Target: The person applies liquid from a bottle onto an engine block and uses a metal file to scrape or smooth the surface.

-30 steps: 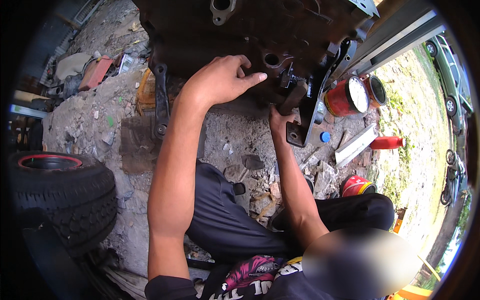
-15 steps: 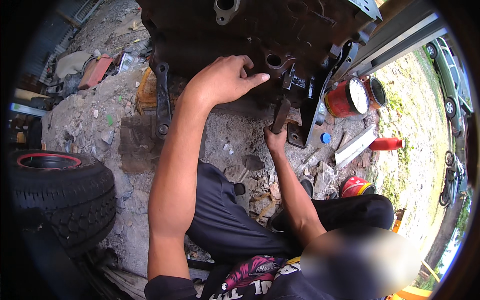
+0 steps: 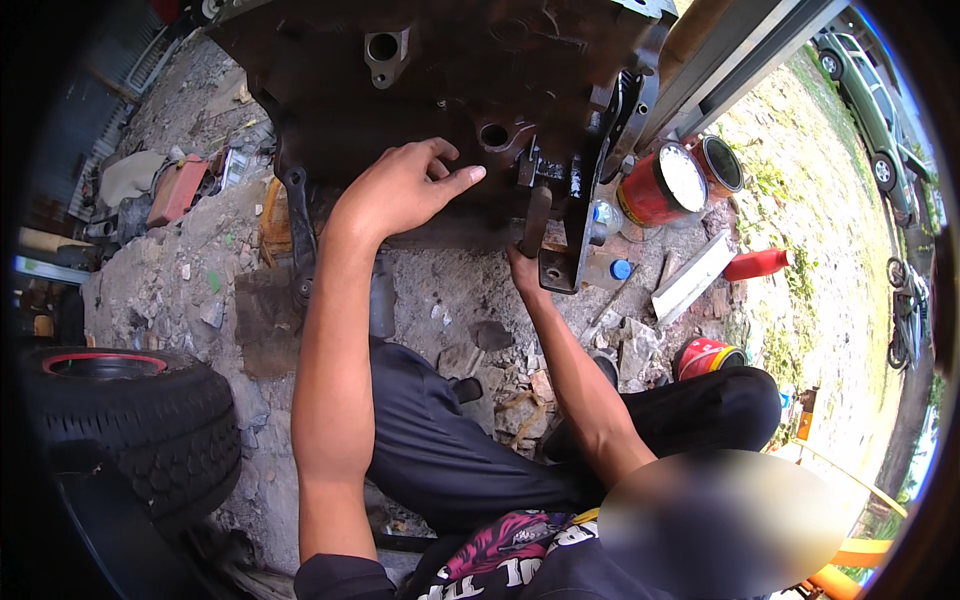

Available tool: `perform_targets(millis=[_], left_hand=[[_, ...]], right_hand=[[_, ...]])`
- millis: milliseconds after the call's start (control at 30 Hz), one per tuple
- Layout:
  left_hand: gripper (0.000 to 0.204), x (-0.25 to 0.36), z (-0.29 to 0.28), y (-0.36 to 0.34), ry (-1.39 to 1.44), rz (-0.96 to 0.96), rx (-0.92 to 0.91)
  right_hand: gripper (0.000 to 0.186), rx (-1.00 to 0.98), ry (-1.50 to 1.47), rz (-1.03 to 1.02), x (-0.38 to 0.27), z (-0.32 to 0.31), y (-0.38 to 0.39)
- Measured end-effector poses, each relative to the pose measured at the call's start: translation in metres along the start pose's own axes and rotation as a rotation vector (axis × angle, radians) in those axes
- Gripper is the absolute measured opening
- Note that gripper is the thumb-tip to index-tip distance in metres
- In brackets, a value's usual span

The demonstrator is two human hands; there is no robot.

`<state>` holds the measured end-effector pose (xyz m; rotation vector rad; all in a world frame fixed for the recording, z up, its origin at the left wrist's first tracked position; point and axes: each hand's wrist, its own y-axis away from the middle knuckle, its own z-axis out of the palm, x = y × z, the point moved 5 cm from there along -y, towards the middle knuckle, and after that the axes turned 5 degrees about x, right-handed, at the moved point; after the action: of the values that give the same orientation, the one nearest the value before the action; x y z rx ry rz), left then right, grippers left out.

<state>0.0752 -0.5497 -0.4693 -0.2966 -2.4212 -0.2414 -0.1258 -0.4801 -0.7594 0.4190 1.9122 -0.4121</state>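
A large dark engine block fills the upper middle, with round ports and a light metal flange on its side. My left hand is against or just in front of this side, thumb stretched out and fingers loosely bent, with nothing seen in it. Lower right of it, my right hand is closed on a flat brown tool. The tool points up at a wet-looking black patch beside a dark metal bracket. Its working end is hard to make out.
Right of the block stand two paint cans, a blue-capped bottle, a red bottle and a white metal strip. A tyre lies at left on rubble-strewn ground. A metal post rises upper right.
The view has shifted, so the block and both hands sit further left. My right hand still grips the tool, now more upright. The left hand keeps its pose.
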Motion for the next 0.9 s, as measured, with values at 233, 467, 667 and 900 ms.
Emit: perform_targets(millis=[233, 467, 667, 900], left_hand=[[0.065, 0.001, 0.004, -0.002, -0.013, 0.012, -0.019], [0.070, -0.011, 0.001, 0.005, 0.014, 0.001, -0.014], [0.067, -0.010, 0.001, 0.002, -0.022, -0.003, -0.037], [0.068, 0.001, 0.003, -0.001, 0.027, 0.047, -0.059]], right_hand=[[0.049, 0.099, 0.293, -0.034, 0.001, -0.023, 0.000], [0.057, 0.019, 0.356, -0.125, 0.007, -0.030, 0.008], [0.058, -0.029, 0.439, -0.111, 0.013, -0.020, 0.004], [0.032, 0.172, 0.422, -0.306, 0.069, -0.031, -0.001]])
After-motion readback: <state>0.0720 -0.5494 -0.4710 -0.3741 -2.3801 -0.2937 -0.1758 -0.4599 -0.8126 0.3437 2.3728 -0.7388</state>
